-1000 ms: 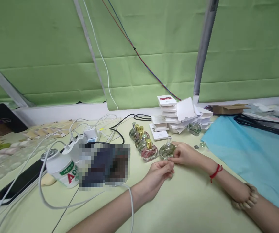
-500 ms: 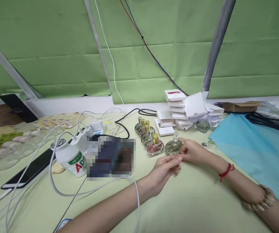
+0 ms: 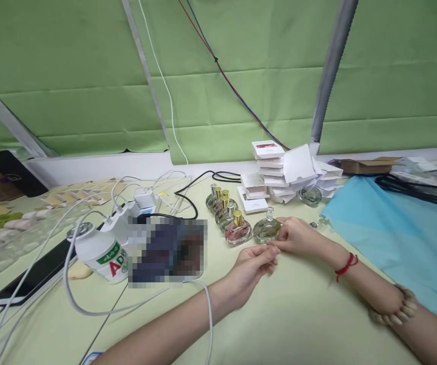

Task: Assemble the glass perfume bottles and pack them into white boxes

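Here, just right of the frame's centre, a round clear glass bottle [image 3: 266, 230] stands upright on the pale green table [image 3: 302, 314]. Its body is squat and flattened, with a greenish tint inside, and its short neck carries no gold cap, only a small clear or silvery top. The right hand [image 3: 296, 236] rests against the bottle's right side, its fingers curled and touching the glass; whether they fully grip it cannot be told. The left hand [image 3: 249, 268] lies just below the bottle, fingers pinched together with their tips meeting the right hand's fingertips; anything held between them is too small to make out. A red string [image 3: 346, 265] circles the right wrist. To the bottle's left stands a row of gold-capped bottles [image 3: 226, 215], the nearest one pinkish and just beside it. Behind, toward the upper centre, lies a stack of white boxes [image 3: 279, 175]. A white plastic bottle [image 3: 99, 253] sits at the left, amid white cables [image 3: 89, 304]. A blue sheet [image 3: 401, 238] covers the right side.
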`<state>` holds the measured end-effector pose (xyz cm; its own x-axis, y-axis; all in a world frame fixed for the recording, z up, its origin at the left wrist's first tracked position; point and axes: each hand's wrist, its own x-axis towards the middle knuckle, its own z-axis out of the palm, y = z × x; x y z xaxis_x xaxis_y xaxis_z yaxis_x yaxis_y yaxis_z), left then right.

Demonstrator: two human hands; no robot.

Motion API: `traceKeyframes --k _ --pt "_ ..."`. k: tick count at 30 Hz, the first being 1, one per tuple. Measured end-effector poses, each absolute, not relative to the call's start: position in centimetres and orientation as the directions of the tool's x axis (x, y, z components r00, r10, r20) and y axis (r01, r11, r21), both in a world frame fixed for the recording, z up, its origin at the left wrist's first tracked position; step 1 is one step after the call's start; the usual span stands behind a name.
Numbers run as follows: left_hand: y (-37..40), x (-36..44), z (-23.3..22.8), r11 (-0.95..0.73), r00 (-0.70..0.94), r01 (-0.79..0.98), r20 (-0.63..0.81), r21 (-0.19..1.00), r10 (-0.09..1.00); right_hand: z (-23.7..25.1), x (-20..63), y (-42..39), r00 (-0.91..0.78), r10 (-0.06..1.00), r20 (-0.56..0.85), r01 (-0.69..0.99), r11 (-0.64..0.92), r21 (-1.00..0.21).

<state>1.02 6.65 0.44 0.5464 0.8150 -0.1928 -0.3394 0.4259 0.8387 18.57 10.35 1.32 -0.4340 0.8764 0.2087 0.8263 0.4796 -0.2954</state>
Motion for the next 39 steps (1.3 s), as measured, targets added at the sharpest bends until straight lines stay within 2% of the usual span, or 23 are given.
traceKeyframes --k 6,10,31,33,36,39 --pt "6.8 1.1 0.6 0.419 0.564 -0.349 -0.169 0.838 0.808 1.4 18.6 10.3 -0.433 0.862 0.264 0.839 0.493 -0.231" --pt "6.8 1.1 0.5 0.422 0.538 -0.375 -0.177 0.826 0.824 1.5 18.5 10.2 -0.436 0.858 0.272 0.836 0.498 -0.23" --pt "6.8 1.0 0.4 0.417 0.547 -0.349 -0.178 0.839 0.818 1.8 18.4 10.2 -0.396 0.89 0.225 0.877 0.439 -0.196" --pt "6.8 1.0 0.3 0.42 0.551 -0.355 -0.176 0.835 0.816 2.0 18.6 10.1 -0.415 0.881 0.227 0.86 0.461 -0.217" --pt "6.9 0.9 0.4 0.448 0.538 -0.383 -0.199 0.808 0.819 2.9 19.5 10.1 -0.451 0.856 0.253 0.795 0.514 -0.323" --pt "6.9 0.9 0.7 0.476 0.53 -0.404 -0.224 0.781 0.818 3.7 21.1 10.8 -0.369 0.878 0.305 0.77 0.472 -0.429"
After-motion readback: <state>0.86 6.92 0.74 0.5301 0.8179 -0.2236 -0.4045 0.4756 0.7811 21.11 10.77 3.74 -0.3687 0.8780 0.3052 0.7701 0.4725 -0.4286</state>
